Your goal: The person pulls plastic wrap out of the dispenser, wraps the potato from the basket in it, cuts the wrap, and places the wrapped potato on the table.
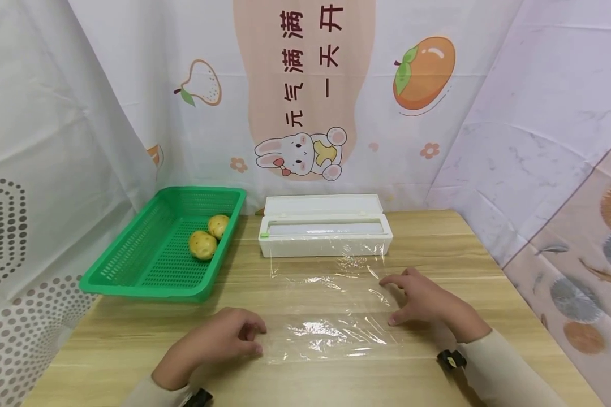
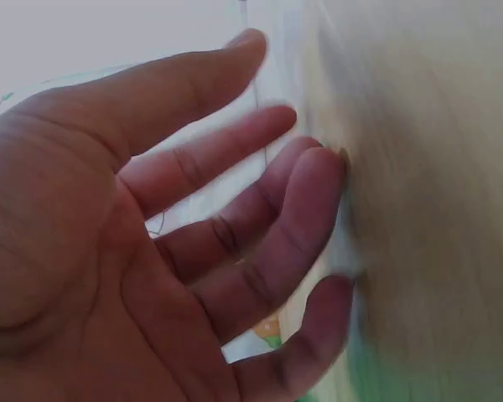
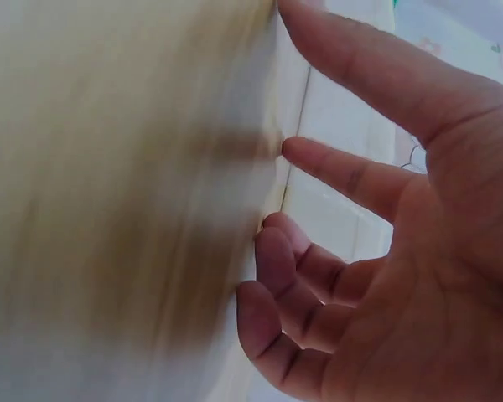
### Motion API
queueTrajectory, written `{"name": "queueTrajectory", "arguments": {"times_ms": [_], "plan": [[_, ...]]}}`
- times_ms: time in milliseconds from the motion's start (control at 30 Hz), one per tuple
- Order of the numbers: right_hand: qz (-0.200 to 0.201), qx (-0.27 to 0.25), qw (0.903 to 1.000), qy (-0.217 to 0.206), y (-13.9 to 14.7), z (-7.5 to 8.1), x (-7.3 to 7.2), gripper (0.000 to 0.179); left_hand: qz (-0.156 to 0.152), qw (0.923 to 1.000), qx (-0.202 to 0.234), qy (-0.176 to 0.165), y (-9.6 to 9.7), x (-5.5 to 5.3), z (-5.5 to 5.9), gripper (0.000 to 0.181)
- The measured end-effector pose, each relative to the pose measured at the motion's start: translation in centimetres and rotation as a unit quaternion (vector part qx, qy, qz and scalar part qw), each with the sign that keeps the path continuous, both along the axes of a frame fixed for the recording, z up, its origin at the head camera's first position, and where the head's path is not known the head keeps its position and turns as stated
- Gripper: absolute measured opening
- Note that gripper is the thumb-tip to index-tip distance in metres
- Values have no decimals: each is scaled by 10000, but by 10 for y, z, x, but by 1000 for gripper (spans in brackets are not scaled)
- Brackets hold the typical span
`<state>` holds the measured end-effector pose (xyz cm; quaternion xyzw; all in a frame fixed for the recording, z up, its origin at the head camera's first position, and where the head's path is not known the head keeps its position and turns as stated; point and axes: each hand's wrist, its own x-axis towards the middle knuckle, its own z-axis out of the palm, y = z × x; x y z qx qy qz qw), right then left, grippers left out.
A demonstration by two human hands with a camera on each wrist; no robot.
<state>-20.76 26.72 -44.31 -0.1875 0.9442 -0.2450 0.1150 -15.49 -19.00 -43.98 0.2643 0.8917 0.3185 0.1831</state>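
Observation:
A sheet of clear cling film lies flat on the wooden table, stretching from the front of a white cling film box whose lid stands raised at the back. Beside the film's left edge is my left hand, its fingers loosely bent; the left wrist view shows nothing held in the palm. Near the right edge my right hand has thumb and index finger spread, with the other fingers slightly curled. In the right wrist view its fingertips are at the tabletop, holding nothing.
At the left stands a green plastic basket with two potatoes in it, one potato nearer than the other. A printed curtain hangs behind the wooden table and along both sides.

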Motion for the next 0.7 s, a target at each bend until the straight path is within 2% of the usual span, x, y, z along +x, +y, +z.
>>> {"name": "queueTrajectory", "arguments": {"times_ms": [133, 300, 433, 533, 700], "plan": [[-37, -7, 9999, -121, 3, -2, -4, 86, 95, 9999, -100, -24, 4, -7, -3, 33], [-37, -50, 9999, -91, 4, -4, -6, 86, 189, 9996, 173, -127, -3, -13, -6, 34], [48, -34, 10000, -33, 3, -5, -7, 87, 170, 9984, 451, -295, -9, -13, -6, 34], [54, 9, 10000, -23, 2, -6, -7, 87, 156, 9980, 479, -386, -11, -12, -6, 33], [-9, 62, 10000, -55, 1, -5, -7, 87, 250, 9983, 423, -305, -9, -10, -3, 27]]}}
